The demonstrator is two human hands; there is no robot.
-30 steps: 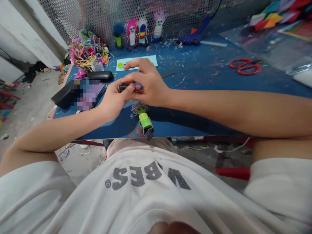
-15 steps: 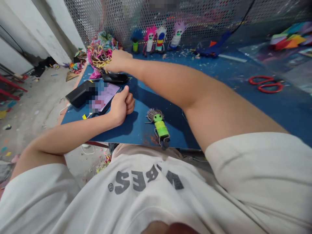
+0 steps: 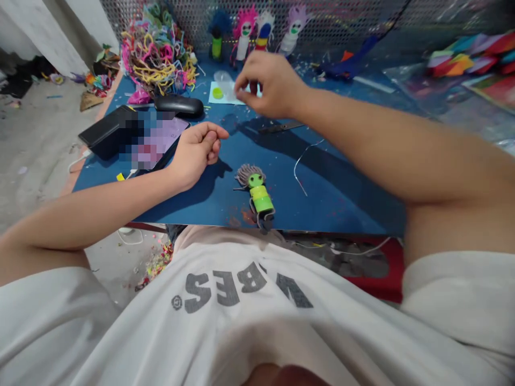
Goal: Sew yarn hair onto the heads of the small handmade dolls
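My left hand rests on the blue table beside a phone. Its fingers are curled in, thumb against them; what they hold, if anything, is hidden. My right hand hovers farther back with fingertips pinched together, just right of a pale paper sheet that carries a small green cap. What the pinch holds is too small to name. A small green doll with grey yarn hair lies near the table's front edge, between my arms.
A tangle of coloured pipe cleaners lies at the back left, with a black case and a black box near it. Several finished dolls stand against the mesh wall. A thin wire and dark strip lie mid-table; coloured papers far right.
My hands parted from a dark object held together. The right hand reached to the pipe-cleaner pile, then drew back over the paper sheet. The left hand settled by the phone.
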